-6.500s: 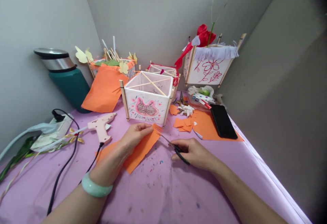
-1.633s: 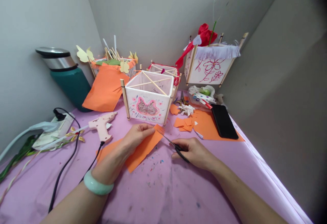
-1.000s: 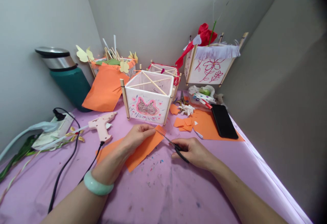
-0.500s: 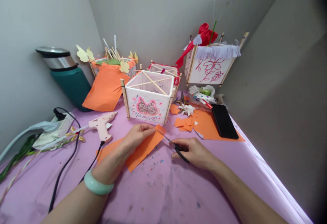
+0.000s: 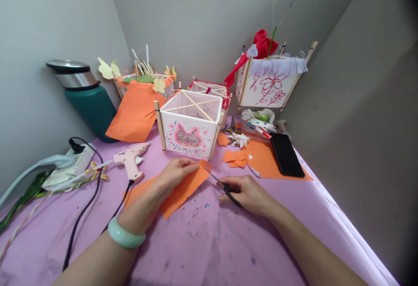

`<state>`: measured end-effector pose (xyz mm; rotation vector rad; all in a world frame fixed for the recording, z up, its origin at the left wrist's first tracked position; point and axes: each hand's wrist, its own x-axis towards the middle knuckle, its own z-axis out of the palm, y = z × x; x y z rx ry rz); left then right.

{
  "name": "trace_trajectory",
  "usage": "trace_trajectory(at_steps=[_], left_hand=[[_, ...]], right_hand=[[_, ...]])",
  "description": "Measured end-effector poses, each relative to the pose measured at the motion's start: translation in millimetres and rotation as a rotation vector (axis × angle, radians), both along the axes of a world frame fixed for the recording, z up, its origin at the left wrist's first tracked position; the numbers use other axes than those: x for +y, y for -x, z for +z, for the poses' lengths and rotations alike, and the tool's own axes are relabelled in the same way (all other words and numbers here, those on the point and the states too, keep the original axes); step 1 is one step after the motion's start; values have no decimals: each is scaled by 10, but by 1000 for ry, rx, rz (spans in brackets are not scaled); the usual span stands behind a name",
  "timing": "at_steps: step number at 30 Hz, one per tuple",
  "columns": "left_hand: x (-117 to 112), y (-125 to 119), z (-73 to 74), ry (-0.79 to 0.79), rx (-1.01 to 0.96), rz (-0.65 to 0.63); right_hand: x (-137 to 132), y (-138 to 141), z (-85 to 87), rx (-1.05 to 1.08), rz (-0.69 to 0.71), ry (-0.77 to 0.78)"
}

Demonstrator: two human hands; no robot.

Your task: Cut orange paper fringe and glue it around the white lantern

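My left hand (image 5: 174, 173) pinches the far end of a long orange paper strip (image 5: 181, 192) that lies across the purple tablecloth (image 5: 209, 242). A pale green bangle (image 5: 126, 236) circles that wrist. My right hand (image 5: 250, 194) grips small black-handled scissors (image 5: 224, 185), whose blades reach the fringed end of the strip. Just behind my hands stands a white paper lantern (image 5: 189, 122) on wooden sticks, with a pink and black butterfly drawn on its front.
A pink glue gun (image 5: 129, 160) with a black cord lies at left near a power strip (image 5: 67, 164). A teal flask (image 5: 86, 103) stands by the wall. Other lanterns (image 5: 269, 81), orange scraps (image 5: 257, 157), a black phone (image 5: 286, 155) and markers crowd the back.
Almost nothing differs. The scissor tips have shifted slightly along the fringed end of the orange strip; both hands stay in the same place.
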<state>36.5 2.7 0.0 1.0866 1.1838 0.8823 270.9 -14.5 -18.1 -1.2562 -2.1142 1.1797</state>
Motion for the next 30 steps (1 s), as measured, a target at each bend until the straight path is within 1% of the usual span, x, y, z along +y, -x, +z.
trace_trajectory(at_steps=[2, 7, 9, 13, 16, 20, 30], left_hand=[[8, 15, -12, -4, -11, 13], [30, 56, -14, -23, 19, 117], [31, 62, -1, -17, 33, 137], [19, 57, 28, 5, 22, 130], [13, 54, 34, 15, 16, 128], [21, 59, 21, -8, 12, 137], [20, 31, -6, -16, -17, 84]], right_hand=[[-4, 5, 23, 2, -7, 6], [-17, 12, 75, 30, -20, 42], [-19, 11, 89, 40, -18, 65], [-26, 10, 116, 41, 8, 90], [-31, 13, 125, 32, -3, 81], [-32, 16, 120, 29, -13, 61], [-29, 13, 103, 27, 4, 39]])
